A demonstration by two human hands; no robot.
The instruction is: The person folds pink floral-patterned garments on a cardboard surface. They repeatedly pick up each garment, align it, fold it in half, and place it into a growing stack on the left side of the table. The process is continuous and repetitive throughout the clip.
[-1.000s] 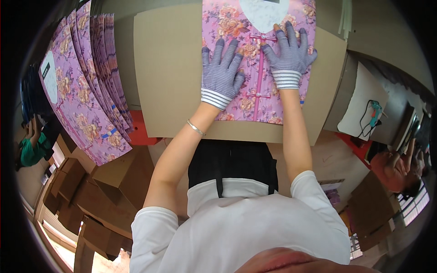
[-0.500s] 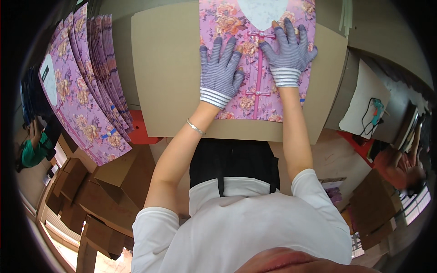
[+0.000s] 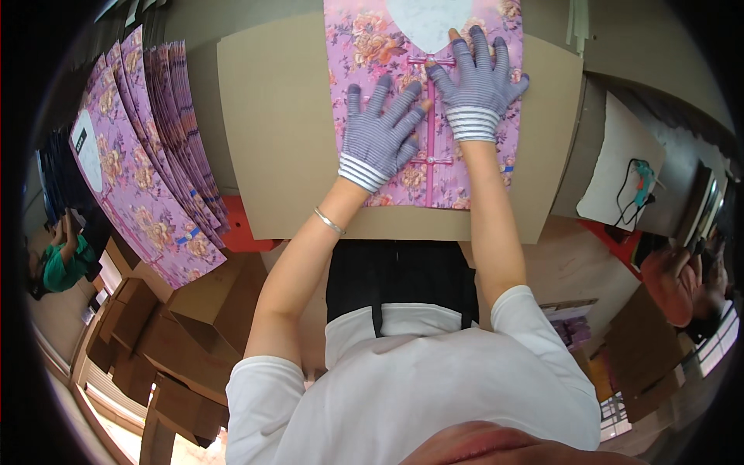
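A flat pink-purple floral piece [image 3: 387, 66] lies on a cardboard sheet [image 3: 271, 139]. It has a pale rounded panel [image 3: 430, 23] at its far end and a pink strip with knot-like fastenings [image 3: 431, 124] down the middle. Both hands wear grey-and-white striped gloves with some fingertips bare. My left hand [image 3: 380, 136] rests on the piece left of the strip, palm down, fingers spread. Farther away, my right hand [image 3: 474, 89] presses flat on its right side, a finger by the upper fastening. Whether the piece is a single sheet or a folded bag I cannot tell.
A fanned stack of matching floral pieces [image 3: 147, 170] stands at the left, above cardboard boxes [image 3: 209, 302]. On the right, a teal corded tool [image 3: 642, 182] lies on a white board [image 3: 608, 170]. Other people sit at both far sides.
My left hand has shifted slightly right and nearer across the floral piece, its fingers spreading wider. The right hand has slid slightly farther away. The whole view has shifted a little.
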